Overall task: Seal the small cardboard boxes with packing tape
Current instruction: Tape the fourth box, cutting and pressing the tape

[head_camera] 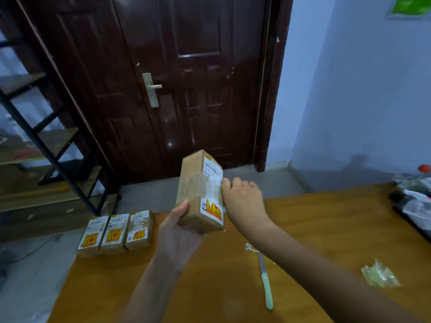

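A small brown cardboard box [198, 183] with a white label and a yellow-red sticker is held up above the table, a band of clear tape wrapped round its middle. My left hand [177, 229] grips its near lower end from below, thumb on the left face. My right hand [242, 201] has its fingers curled against the box's right side at the taped band. Three more labelled boxes [116, 231] lie side by side at the table's far left corner. No tape roll is in view.
On the wooden table [210, 276] lie a knife with a pale green handle [265, 283] and a crumpled piece of clear tape [380, 273]. Bags and clutter [412, 197] sit at the right edge. A dark door [186, 78] and a black shelf frame [46, 141] stand beyond.
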